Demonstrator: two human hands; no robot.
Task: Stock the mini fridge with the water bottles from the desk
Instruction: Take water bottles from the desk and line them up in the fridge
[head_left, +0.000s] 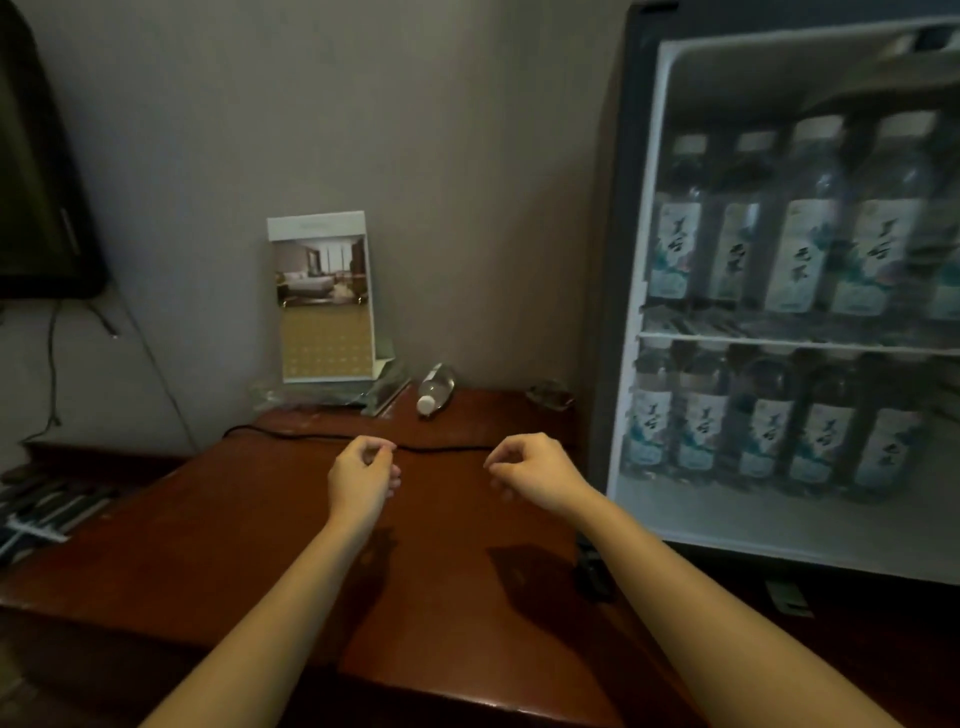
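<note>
Water bottle (435, 388), seemingly our last, lies on the desk (234, 519) at twelve o'clock; mini fridge (727, 514) at three o'clock looks full; our left hand (363, 475) and right hand (535, 473) hover empty, loosely curled.

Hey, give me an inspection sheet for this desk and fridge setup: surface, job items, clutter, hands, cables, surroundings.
Surface: glossy reddish-brown wooden desk, with hand shadows on it.
Job's things: one clear plastic water bottle with white cap lies on its side at the desk's back; mini fridge at right, both shelves lined with labelled bottles.
Clutter: upright card showing a hotel room; crumpled clear plastic wrap at its foot; small glass dish near the fridge.
Hands: left hand and right hand hover over the desk, fingers loosely curled, holding nothing.
Cables: thin black cable crosses the desk behind the hands.
Surroundings: grey wall; dark television screen at left.
</note>
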